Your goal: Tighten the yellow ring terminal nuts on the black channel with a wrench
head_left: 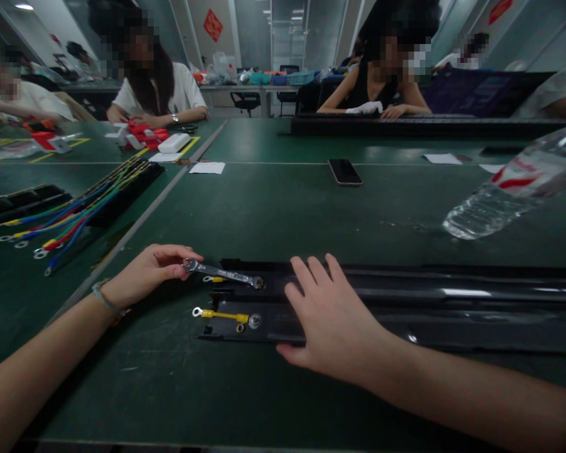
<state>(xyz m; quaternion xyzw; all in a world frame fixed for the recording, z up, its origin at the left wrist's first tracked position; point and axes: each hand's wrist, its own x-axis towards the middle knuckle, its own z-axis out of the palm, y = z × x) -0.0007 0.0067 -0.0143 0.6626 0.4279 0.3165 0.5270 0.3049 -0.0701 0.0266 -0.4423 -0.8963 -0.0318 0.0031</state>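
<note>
My left hand [155,269] pinches one end of a silver combination wrench [226,274]. The wrench's other end sits over a fastener on the farther of two long black channel pieces [429,292]. Under the wrench shows a short yellow wire with a ring terminal [210,279]. On the nearer black channel [453,324] lies another yellow wire with ring terminals [224,316], one end at a bolt or nut; a small brass-coloured nut [240,328] is beside it. My right hand [330,314] spreads over both channels with its fingers apart, resting on them.
A clear water bottle [504,185] lies tilted at the right. A phone [344,172] rests mid-table. At left, coloured wires with ring terminals [82,207] extend from black pieces. Several people sit across the green table [273,214], near red parts [146,134] and a long black bar [405,126].
</note>
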